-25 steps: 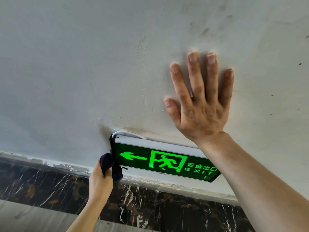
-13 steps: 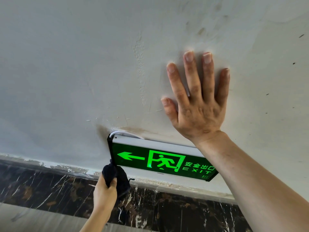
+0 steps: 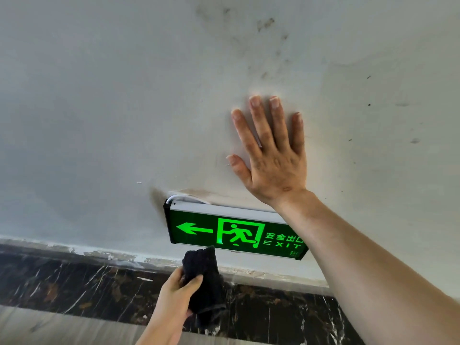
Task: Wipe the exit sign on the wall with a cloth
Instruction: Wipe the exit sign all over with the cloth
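So the exit sign (image 3: 234, 232) is mounted low on the grey wall (image 3: 99, 108), lit up green with a left arrow, the running-man figure and EXIT lettering, and it sits just above a dark marble skirting band (image 3: 62, 282). There's a white cable (image 3: 185, 197) looping out at its top left corner. The left hand (image 3: 174, 305) is clenched around a dark cloth (image 3: 202, 282), thumb pinned across the front of it, the rest of the fingers hidden behind the fabric. The cloth's top edge pokes up right at the sign's bottom rim, under the arrow and the man; can't really tell if it's actually touching. The right hand (image 3: 271, 155) is flat on the wall above the sign, fingers spread and holding nothing, and that forearm crosses over the sign's right end, covering part of the lettering.
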A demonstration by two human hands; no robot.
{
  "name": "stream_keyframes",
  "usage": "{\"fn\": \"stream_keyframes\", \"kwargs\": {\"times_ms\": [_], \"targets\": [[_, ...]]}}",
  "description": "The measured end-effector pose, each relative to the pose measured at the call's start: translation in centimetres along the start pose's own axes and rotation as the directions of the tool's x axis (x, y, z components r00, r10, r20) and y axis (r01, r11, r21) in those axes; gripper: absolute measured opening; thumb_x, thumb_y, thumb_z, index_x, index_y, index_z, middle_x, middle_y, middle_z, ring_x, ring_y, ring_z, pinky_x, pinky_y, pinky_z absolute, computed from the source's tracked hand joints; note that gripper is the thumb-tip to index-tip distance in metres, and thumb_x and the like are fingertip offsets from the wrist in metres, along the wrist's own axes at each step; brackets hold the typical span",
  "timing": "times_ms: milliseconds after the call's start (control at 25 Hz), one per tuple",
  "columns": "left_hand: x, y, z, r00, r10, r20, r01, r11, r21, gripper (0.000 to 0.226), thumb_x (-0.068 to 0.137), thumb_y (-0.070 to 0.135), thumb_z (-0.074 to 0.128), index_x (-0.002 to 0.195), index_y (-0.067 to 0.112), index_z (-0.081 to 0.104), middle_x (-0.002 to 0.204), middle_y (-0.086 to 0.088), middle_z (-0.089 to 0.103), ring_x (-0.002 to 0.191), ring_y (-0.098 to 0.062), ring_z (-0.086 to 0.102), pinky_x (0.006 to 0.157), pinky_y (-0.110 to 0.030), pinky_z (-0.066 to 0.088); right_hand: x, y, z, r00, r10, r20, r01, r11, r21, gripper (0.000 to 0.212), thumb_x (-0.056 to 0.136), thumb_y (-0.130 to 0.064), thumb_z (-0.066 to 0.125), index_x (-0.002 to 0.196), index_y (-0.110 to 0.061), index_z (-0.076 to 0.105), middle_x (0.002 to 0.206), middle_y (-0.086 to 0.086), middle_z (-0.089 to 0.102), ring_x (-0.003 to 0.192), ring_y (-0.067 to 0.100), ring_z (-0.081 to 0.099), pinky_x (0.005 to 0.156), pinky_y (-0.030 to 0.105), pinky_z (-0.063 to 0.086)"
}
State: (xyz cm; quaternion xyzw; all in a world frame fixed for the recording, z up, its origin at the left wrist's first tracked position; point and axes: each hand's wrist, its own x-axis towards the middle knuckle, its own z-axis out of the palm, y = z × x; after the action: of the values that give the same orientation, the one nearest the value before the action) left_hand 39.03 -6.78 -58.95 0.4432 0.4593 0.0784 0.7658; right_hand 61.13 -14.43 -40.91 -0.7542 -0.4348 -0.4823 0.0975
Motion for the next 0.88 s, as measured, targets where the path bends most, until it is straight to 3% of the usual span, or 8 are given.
{"fn": "stream_keyframes", "kwargs": {"times_ms": [80, 160, 320, 440, 560, 640, 760, 880], "targets": [[-2.2, 0.7, 0.7, 0.995, -0.013, 0.098, 0.024, 0.993, -0.117, 0.03, 0.097, -0.006, 0.055, 0.117, 0.014, 0.067, 0.112, -0.018, 0.075, 0.101, -0.043, 0.071, 0.082, -0.055, 0.059, 0.0, 0.1, -1.2, 0.996, 0.003, 0.092, -0.007, 0.999, 0.035, 0.066, 0.096, -0.052, 0.035, 0.153, -0.021, 0.021, 0.16, 0.008, 0.023, 0.15, 0.026, -0.011, 0.118, 0.043, -0.013], [-4.1, 1.3, 1.4, 0.984, 0.005, 0.177, 0.023, 0.988, -0.154, 0.033, 0.098, -0.005, 0.052, 0.118, 0.016, 0.067, 0.11, -0.017, 0.077, 0.095, -0.037, 0.076, 0.08, -0.049, 0.058, 0.0, 0.1, -2.5, 0.988, 0.0, 0.157, -0.013, 0.997, 0.081, 0.067, 0.097, -0.052, 0.032, 0.154, -0.02, 0.019, 0.162, 0.011, 0.022, 0.149, 0.03, 0.002, 0.119, 0.045, -0.008], [-6.3, 2.5, 2.4, 0.97, 0.025, 0.241, -0.005, 0.997, -0.082, 0.03, 0.098, -0.002, 0.056, 0.112, 0.02, 0.071, 0.104, -0.015, 0.079, 0.09, -0.031, 0.077, 0.071, -0.04, 0.06, -1.0, -0.7, -6.4, 0.978, 0.007, 0.208, -0.074, 0.946, 0.315, 0.064, 0.099, -0.05, 0.026, 0.153, -0.017, 0.022, 0.162, 0.009, 0.02, 0.15, 0.029, 0.01, 0.121, 0.046, 0.009], [-7.3, 3.0, 3.1, 0.945, 0.11, 0.307, -0.114, 0.993, -0.005, 0.026, 0.088, 0.006, 0.068, 0.113, 0.011, 0.07, 0.104, -0.017, 0.078, 0.092, -0.03, 0.077, 0.065, -0.031, 0.062, -4.8, -2.1, -9.6, 0.946, 0.081, 0.315, -0.237, 0.837, 0.494, 0.057, 0.099, -0.05, 0.027, 0.148, -0.023, 0.033, 0.157, 0.0, 0.035, 0.149, 0.018, 0.019, 0.119, 0.039, 0.022], [-7.6, 3.0, 3.6, 0.928, 0.13, 0.349, -0.16, 0.985, 0.061, 0.051, 0.069, 0.017, 0.076, 0.115, -0.002, 0.067, 0.105, -0.025, 0.076, 0.098, -0.037, 0.074, 0.078, -0.038, 0.061, -9.0, -3.0, -11.6, 0.795, 0.151, 0.587, -0.549, 0.59, 0.592, 0.045, 0.096, -0.053, 0.036, 0.138, -0.04, 0.045, 0.143, -0.026, 0.044, 0.139, -0.005, 0.028, 0.113, 0.022, 0.028], [-8.0, 2.9, 3.7, 0.917, 0.134, 0.376, -0.179, 0.98, 0.089, 0.048, 0.07, 0.021, 0.075, 0.113, 0.002, 0.071, 0.106, -0.024, 0.076, 0.101, -0.039, 0.073, 0.085, -0.042, 0.06, -11.3, -3.2, -11.9, 0.655, 0.138, 0.743, -0.723, 0.4, 0.563, 0.037, 0.093, -0.052, 0.043, 0.13, -0.054, 0.047, 0.132, -0.04, 0.046, 0.129, -0.015, 0.035, 0.104, 0.011, 0.031], [-8.2, 2.7, 3.7, 0.897, 0.121, 0.425, -0.18, 0.979, 0.1, 0.038, 0.075, 0.023, 0.072, 0.11, 0.01, 0.077, 0.109, -0.024, 0.075, 0.105, -0.039, 0.072, 0.089, -0.045, 0.058, -13.5, -2.8, -11.9, 0.48, 0.076, 0.874, -0.868, 0.183, 0.461, 0.034, 0.092, -0.047, 0.053, 0.121, -0.064, 0.049, 0.118, -0.041, 0.054, 0.113, -0.017, 0.047, 0.085, 0.005, 0.041], [-8.0, 2.5, 3.6, 0.883, 0.086, 0.461, -0.165, 0.977, 0.134, 0.038, 0.078, 0.023, 0.071, 0.113, 0.011, 0.076, 0.111, -0.023, 0.075, 0.108, -0.038, 0.071, 0.094, -0.047, 0.056, -14.6, -2.3, -12.2, 0.421, 0.038, 0.906, -0.905, 0.083, 0.417, 0.031, 0.087, -0.043, 0.061, 0.114, -0.06, 0.058, 0.111, -0.036, 0.062, 0.106, -0.009, 0.057, 0.081, 0.009, 0.047]]}}
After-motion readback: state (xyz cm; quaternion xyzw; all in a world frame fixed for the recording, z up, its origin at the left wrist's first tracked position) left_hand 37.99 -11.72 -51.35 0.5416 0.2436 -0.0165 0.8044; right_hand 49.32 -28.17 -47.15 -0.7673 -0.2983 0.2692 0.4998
